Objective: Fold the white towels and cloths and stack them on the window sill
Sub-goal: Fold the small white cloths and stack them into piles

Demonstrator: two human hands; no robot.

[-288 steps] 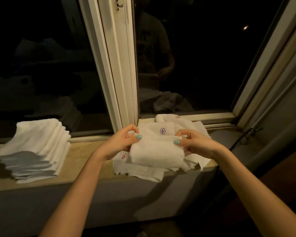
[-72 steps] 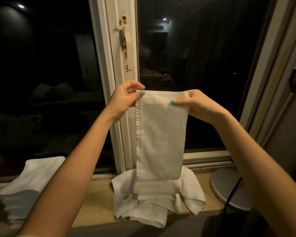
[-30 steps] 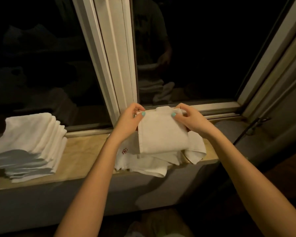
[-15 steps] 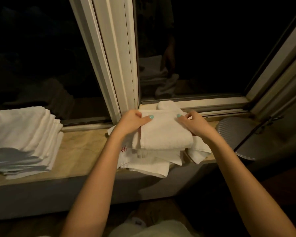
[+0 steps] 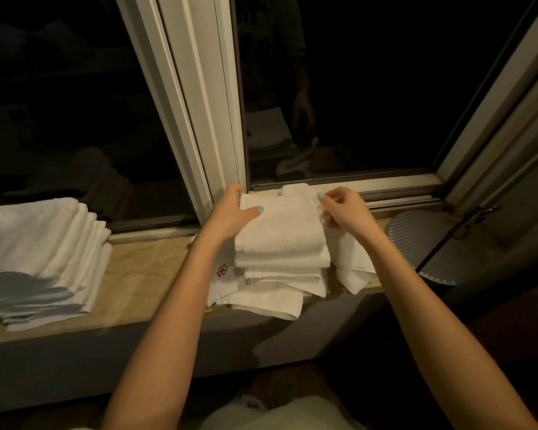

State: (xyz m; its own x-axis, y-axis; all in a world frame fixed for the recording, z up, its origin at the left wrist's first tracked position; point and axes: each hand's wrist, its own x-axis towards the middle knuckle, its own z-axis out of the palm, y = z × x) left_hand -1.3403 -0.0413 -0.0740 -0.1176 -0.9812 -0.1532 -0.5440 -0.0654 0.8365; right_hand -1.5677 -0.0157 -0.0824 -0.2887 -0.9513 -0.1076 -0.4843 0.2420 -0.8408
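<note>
Two piles: both sit on the window sill, well apart, with bare sill between them.
Sill: beige stone with a veined, mottled face, running under a cream window frame; the glass is black and mirrors your dim figure.
Folded towel: thick white terry, squared off, lying on top of the loose pile in front of you.
Loose pile: rumpled white cloths, one corner bearing a small red embroidered mark, edges hanging over the sill's front lip.
Left stack: neatly folded white towels, stepped edges facing you.
Your left hand: flat on the folded towel's left edge, thumb on top.
Your right hand: fingers curled at the towel's far right corner; you cannot tell whether they pinch it.
Right of the pile: a round grey ribbed disc with a dark cord across it.
</note>
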